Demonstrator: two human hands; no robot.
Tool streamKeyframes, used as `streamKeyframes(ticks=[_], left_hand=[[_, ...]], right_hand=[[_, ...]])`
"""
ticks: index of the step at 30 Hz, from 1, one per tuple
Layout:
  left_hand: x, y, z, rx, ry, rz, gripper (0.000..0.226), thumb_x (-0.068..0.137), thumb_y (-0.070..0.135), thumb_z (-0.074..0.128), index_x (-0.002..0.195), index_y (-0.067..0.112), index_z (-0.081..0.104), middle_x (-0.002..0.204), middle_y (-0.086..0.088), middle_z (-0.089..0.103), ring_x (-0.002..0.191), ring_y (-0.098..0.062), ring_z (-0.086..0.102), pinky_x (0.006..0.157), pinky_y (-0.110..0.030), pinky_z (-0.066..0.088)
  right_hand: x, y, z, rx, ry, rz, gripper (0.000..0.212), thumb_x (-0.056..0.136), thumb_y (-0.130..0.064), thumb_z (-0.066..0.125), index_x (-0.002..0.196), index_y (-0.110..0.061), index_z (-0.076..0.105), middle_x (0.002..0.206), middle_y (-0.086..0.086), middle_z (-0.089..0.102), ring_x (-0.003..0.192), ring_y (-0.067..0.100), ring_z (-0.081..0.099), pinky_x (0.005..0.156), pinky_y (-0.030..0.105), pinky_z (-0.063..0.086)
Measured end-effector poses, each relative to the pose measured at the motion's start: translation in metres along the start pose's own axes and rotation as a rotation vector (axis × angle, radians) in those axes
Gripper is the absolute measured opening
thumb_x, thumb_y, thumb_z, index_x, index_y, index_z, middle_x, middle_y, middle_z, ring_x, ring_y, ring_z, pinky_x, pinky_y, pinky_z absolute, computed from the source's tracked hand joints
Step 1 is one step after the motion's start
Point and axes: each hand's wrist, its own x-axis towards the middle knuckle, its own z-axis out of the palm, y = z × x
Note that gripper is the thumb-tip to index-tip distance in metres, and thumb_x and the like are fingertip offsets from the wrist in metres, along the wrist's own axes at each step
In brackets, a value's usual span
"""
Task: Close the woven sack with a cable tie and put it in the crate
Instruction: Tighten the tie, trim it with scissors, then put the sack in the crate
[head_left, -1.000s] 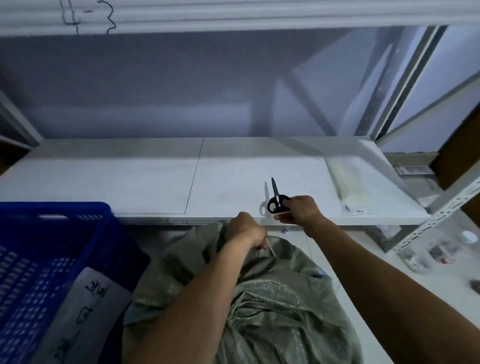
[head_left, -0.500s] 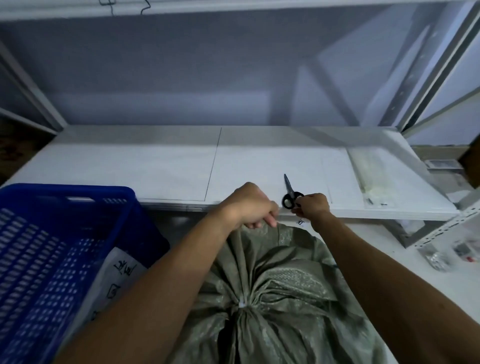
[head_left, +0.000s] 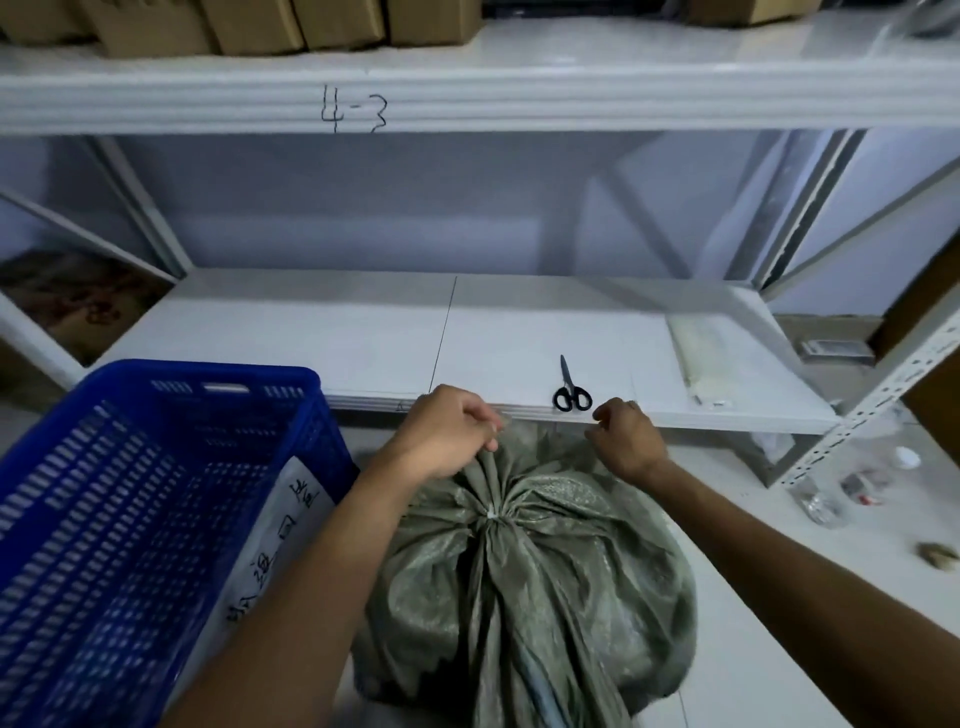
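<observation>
A green woven sack (head_left: 550, 582) stands on the floor below me, its neck gathered and cinched by a white cable tie (head_left: 491, 514). My left hand (head_left: 447, 434) grips the bunched top of the sack above the tie. Just right of the sack's top, my right hand (head_left: 626, 436) hovers with loosely curled fingers and holds nothing. Black-handled scissors (head_left: 570, 389) lie on the shelf just beyond my right hand. The blue plastic crate (head_left: 119, 499) stands to the left of the sack, with a white printed bag inside it.
A white metal shelf (head_left: 363, 338) runs across in front, with a packet of cable ties (head_left: 696, 358) at its right end. An upper shelf marked 4-3 carries cardboard boxes (head_left: 249, 21). Small items lie on the floor at the right (head_left: 831, 499).
My right hand has let go of the scissors, which now lie on the shelf, and drawn back toward the sack. The view has tilted up. My left hand keeps its grip on the sack's top.
</observation>
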Motion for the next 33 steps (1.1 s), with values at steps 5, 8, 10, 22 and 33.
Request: streamKeyframes(ticks=[5,8,10,22,33], left_hand=[[-0.062,-0.026,-0.001,0.020,0.106,0.124,0.017,0.096,0.024,0.061,0.099,0.037,0.072,0.087,0.019,0.074,0.076,0.007,0.066,0.076,-0.027,0.058],[-0.082,-0.043,0.005,0.147,0.107,0.144,0.020,0.096,0.024,0.061,0.099,0.041,0.071,0.089,0.027,0.069,0.085,0.009,0.063,0.075,-0.022,0.054],[-0.091,-0.044,0.007,0.203,0.102,0.177,0.026,0.096,0.016,0.061,0.104,0.038,0.071,0.092,0.024,0.066,0.085,0.009,0.060,0.071,-0.011,0.047],[-0.108,-0.075,0.016,0.605,0.068,0.271,0.055,0.091,0.018,0.066,0.136,0.044,0.049,0.136,0.014,0.056,0.113,-0.011,0.061,0.099,-0.032,0.051],[-0.098,-0.073,0.025,0.489,0.106,0.258,0.044,0.089,0.020,0.064,0.129,0.037,0.059,0.133,0.014,0.061,0.119,-0.011,0.058,0.100,-0.027,0.046]], right_hand=[[-0.109,-0.014,-0.015,-0.250,0.107,-0.498,0.021,0.088,-0.030,0.053,0.103,-0.016,0.062,0.100,0.006,0.061,0.093,0.030,0.059,0.083,0.039,0.043],[-0.140,-0.018,-0.013,-0.445,0.099,-0.723,0.033,0.087,-0.037,0.052,0.114,-0.019,0.057,0.100,0.003,0.058,0.094,0.028,0.058,0.084,0.039,0.043],[-0.153,-0.023,-0.013,-0.481,0.098,-0.797,0.040,0.088,-0.041,0.053,0.122,-0.020,0.055,0.102,0.002,0.059,0.093,0.027,0.060,0.083,0.039,0.047],[-0.184,-0.039,-0.009,-0.667,0.052,-1.024,0.075,0.086,-0.024,0.040,0.157,-0.029,0.017,0.107,0.003,0.056,0.094,0.025,0.057,0.089,0.038,0.048],[-0.188,-0.053,-0.007,-0.401,-0.004,-0.803,0.047,0.095,-0.037,0.040,0.142,-0.039,0.038,0.122,-0.006,0.060,0.110,0.019,0.059,0.096,0.035,0.043]])
